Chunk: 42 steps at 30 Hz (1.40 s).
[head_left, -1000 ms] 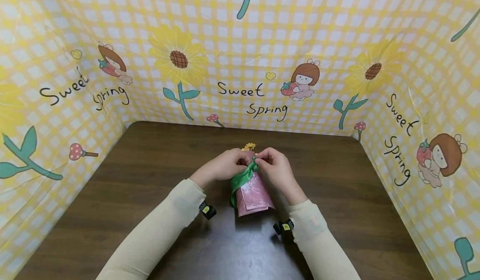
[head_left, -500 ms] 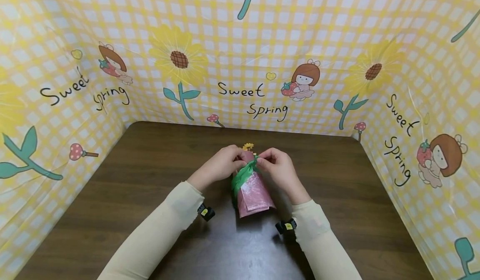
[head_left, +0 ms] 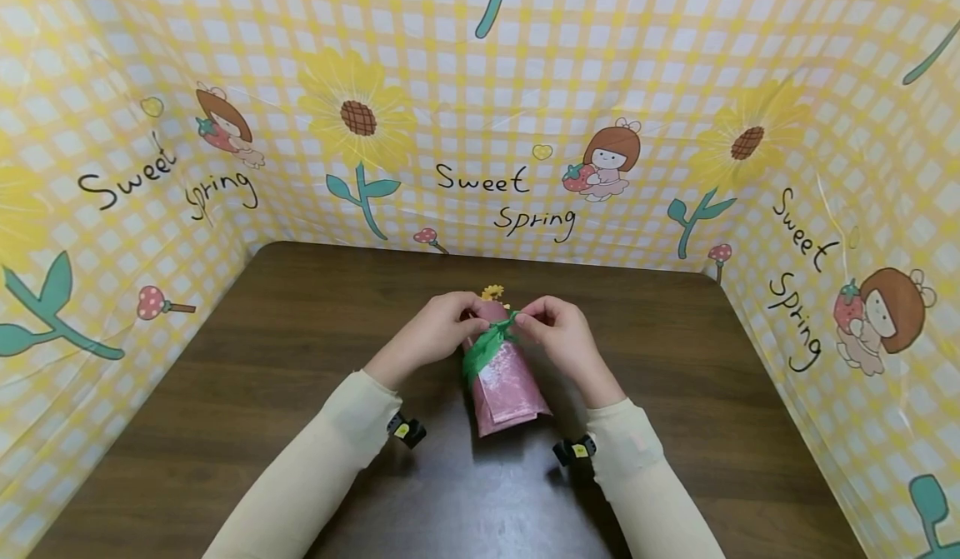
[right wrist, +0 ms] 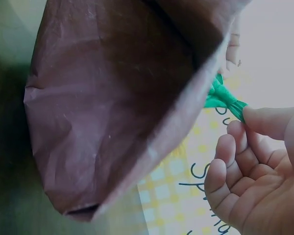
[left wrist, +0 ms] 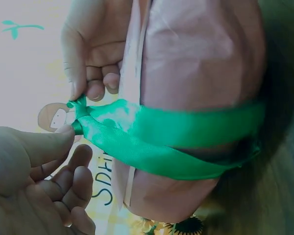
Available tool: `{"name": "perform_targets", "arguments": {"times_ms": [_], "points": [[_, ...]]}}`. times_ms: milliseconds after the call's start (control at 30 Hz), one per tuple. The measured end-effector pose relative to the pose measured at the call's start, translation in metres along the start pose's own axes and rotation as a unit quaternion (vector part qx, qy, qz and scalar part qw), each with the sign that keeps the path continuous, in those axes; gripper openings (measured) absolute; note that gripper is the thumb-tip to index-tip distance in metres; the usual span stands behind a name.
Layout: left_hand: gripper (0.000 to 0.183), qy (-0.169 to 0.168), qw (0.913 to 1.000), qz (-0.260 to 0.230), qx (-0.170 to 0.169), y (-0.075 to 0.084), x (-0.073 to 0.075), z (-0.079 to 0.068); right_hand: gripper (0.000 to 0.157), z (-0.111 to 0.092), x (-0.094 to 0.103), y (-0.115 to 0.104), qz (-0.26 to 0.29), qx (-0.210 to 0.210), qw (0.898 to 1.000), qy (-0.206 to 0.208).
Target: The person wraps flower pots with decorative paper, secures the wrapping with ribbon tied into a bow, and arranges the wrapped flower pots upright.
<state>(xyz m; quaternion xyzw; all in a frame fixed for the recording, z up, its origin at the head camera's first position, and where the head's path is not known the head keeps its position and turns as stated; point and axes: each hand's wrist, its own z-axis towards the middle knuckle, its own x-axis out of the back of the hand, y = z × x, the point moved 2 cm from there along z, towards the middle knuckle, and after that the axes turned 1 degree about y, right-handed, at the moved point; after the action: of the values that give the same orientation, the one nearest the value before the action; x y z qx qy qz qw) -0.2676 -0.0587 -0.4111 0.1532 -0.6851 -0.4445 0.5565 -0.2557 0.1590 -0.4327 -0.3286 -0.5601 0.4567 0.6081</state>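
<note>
A bouquet wrapped in pink paper (head_left: 508,388) lies on the table, with yellow flowers (head_left: 492,292) showing at its far end. Around the wrap runs a green ribbon (left wrist: 196,125), knotted at one side. My left hand (head_left: 438,326) pinches one end of the ribbon near the knot, as the left wrist view shows. The other end is pinched between thumb and finger of my right hand (right wrist: 257,171). In the right wrist view the wide pink wrapper (right wrist: 103,98) hides most of the left hand.
The dark wooden table (head_left: 337,292) extends around the bouquet. A yellow checked cloth (head_left: 480,109) with printed flowers and lettering encloses the back and both sides. Small black cameras sit on both wrists.
My left hand has shifted slightly to the left and my right hand slightly to the right. The flower end of the bouquet has swung a little left.
</note>
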Motion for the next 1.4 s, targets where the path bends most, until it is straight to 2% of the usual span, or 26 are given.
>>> {"name": "perform_targets", "arguments": {"times_ms": [167, 433, 667, 967, 1200, 1300, 1400], "points": [[0.011, 0.017, 0.9991, -0.038, -0.001, -0.003, 0.001, -0.004, 0.013, 0.0, 0.002, -0.001, -0.014, 0.003, 1.0, -0.006], [0.011, 0.041, 0.9965, -0.072, 0.001, -0.01, 0.001, -0.008, 0.013, -0.001, 0.001, -0.002, -0.013, 0.009, 1.0, -0.018], [0.007, 0.064, 0.9961, -0.06, 0.011, -0.01, 0.001, -0.013, 0.012, -0.001, 0.0, -0.005, -0.017, 0.009, 1.0, -0.023], [0.007, 0.09, 0.9932, -0.07, 0.026, -0.011, 0.0, -0.018, 0.016, -0.002, 0.0, -0.007, -0.023, 0.011, 0.999, -0.025], [0.006, 0.089, 0.9917, -0.09, 0.023, -0.013, -0.001, -0.019, 0.013, -0.001, 0.002, -0.005, -0.033, 0.007, 0.999, -0.024], [0.009, 0.087, 0.9931, -0.076, 0.021, -0.014, 0.0, -0.02, 0.014, -0.002, 0.002, -0.004, -0.039, 0.004, 0.999, -0.021], [0.016, 0.09, 0.9951, -0.04, 0.009, -0.013, 0.001, -0.02, 0.014, -0.002, 0.002, -0.003, -0.041, 0.003, 0.999, -0.021]]}}
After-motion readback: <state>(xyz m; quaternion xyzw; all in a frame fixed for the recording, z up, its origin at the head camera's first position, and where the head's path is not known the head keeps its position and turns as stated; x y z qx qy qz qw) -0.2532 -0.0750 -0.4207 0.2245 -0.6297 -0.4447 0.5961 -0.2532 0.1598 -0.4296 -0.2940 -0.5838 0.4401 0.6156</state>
